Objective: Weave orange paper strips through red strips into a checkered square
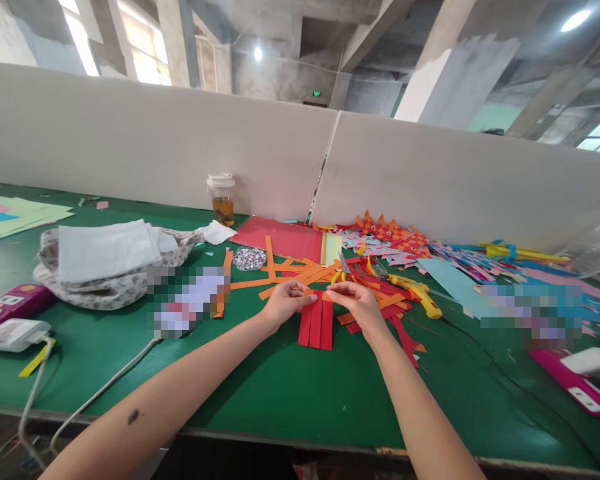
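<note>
Standing here and going by the head view, I see work that looks barely begun in the hands. Three red strips [315, 330] lie side by side, roughly midway between the left and right ends of the green worktop [260, 407], back from its near edge and pointing towards it. At their far ends the left hand [286, 303] pinches the top of the group between thumb and fingers, while the right hand [357, 303] grips a bit of orange paper [327, 297] at the top right of the group. Whether that orange is already fixed to the red, I can't tell from here

Below the fingertips the red lengths run plain, with nothing laced across them, so I'd judge most of this piece is left to make. Plenty of stock is about: loose orange strips [271, 257] fan out just beyond the hands, and loose red strips [405, 340] spread to the right of them. Over by the partition [155, 140], along the far edge, right of the middle, sit several chequered red-and-orange pieces [387, 233] that look much further along, perhaps finished. Scissors [343, 263] and a yellow-handled tool [425, 300] rest among the scraps, neither one in a hand
</note>
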### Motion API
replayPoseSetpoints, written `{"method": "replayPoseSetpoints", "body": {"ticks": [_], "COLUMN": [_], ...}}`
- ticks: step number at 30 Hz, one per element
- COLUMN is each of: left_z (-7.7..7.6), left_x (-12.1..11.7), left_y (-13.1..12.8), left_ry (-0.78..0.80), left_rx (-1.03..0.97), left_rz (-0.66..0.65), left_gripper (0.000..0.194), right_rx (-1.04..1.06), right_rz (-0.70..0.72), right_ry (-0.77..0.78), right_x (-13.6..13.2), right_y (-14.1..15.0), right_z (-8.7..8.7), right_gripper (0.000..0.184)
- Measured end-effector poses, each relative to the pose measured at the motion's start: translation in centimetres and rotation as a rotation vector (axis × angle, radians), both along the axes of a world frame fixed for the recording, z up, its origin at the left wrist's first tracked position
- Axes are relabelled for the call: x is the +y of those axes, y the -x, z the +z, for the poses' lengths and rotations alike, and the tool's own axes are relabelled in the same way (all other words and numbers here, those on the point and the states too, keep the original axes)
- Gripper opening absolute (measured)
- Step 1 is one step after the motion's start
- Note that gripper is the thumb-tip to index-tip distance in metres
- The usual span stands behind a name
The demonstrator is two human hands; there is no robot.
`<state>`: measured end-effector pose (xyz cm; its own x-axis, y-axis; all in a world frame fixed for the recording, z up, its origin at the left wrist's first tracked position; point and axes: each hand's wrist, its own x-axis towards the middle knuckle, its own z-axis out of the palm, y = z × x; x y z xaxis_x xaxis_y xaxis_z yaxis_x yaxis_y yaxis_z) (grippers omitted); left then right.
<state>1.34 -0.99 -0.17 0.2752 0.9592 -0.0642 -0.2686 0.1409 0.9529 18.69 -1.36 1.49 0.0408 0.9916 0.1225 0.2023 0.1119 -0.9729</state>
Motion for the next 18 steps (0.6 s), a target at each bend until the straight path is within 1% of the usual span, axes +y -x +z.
{"method": "replayPoseSetpoints", "body": {"ticks": [5, 14, 16, 18], "left_z": [-0.1, -0.1, 0.0, 0.1], "left_x": [0.0, 0.1, 0.0, 0.0], "left_y": [0.0, 0.0, 0.0, 0.2], "left_ry": [-0.011, 0.01, 0.011, 0.028], "left_rx": [-0.001, -0.001, -0.022, -0.074], "left_rz": [-0.007, -0.009, -0.002, 0.004], "left_gripper": [0.038, 0.037, 0.038, 0.038], "right_rx": [0.039, -0.011, -0.003, 0.047], "right_rz": [-0.007, -0.016, -0.042, -0.092], "right_ry": [-0.006, 0.007, 0.003, 0.016], "right_x": [-0.1, -0.6, -0.7, -0.6], "right_y": [0.2, 0.4, 0.4, 0.5], "right_z": [0.2, 0.8, 0.9, 1.1], "right_gripper": [0.029, 0.034, 0.033, 0.033]}}
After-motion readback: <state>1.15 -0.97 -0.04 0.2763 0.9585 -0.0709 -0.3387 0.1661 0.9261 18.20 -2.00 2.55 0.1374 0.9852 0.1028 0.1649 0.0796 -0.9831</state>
